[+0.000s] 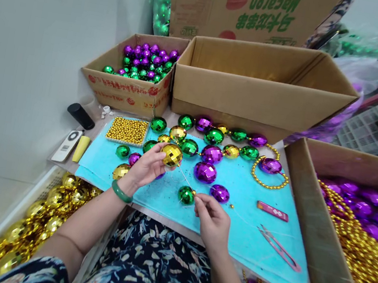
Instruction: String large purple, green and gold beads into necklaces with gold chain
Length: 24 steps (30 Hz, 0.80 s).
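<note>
My left hand [148,166], with a green bangle on the wrist, grips a shiny gold ball [172,155] between thumb and fingers. A thin thread or needle runs from this ball down to my right hand [213,221]. The right fingers pinch a small gold bead [194,192] at the thread, beside a green ball [186,194]. A purple ball [220,193] lies just beyond the right hand. Behind both hands, strung green, purple and gold balls [211,155] rest on a blue sheet [243,229], joined to a gold bead chain [268,185].
A tray of small gold beads [127,130] sits at the left. Pink snips [279,249] and a dark red box [272,211] lie at the right. Cardboard boxes [255,99] line the back; another box [326,234] stands right. A white crate [21,209] of gold balls is lower left.
</note>
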{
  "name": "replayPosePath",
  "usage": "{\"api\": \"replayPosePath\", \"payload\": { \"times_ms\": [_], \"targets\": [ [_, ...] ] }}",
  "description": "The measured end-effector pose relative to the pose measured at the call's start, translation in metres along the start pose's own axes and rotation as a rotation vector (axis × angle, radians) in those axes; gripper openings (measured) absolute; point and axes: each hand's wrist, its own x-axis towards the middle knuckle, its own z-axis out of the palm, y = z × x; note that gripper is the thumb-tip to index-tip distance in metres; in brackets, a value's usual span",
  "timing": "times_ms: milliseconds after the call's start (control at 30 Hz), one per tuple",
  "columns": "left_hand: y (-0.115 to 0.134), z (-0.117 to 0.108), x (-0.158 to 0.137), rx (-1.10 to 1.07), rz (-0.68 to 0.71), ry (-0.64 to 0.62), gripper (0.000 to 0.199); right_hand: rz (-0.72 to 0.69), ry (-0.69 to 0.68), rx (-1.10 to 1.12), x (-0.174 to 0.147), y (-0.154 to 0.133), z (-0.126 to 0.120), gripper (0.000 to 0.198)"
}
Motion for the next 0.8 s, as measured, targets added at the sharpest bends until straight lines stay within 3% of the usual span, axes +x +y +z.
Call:
{"api": "replayPosePath", "payload": {
  "times_ms": [433, 567, 667, 800],
  "targets": [
    [0.007, -0.012, -0.014, 0.009, -0.042, -0.17, 0.051, -0.026, -0.097, -0.073, 0.01, 0.004, -0.002, 0.024],
    [0.004, -0.013, -0.016, 0.038, 0.008, -0.21, 0.052, -0.008, -0.112, -0.068, 0.012, -0.001, -0.003, 0.022],
    [-0.004, -0.01, -0.017, 0.127, 0.063, -0.228, 0.047, 0.026, -0.121, -0.023, 0.012, -0.003, 0.0, 0.023],
    [-0.014, -0.004, -0.017, 0.235, -0.024, -0.242, 0.046, 0.15, -0.146, 0.071, 0.012, -0.003, 0.008, 0.029]
  ]
}}
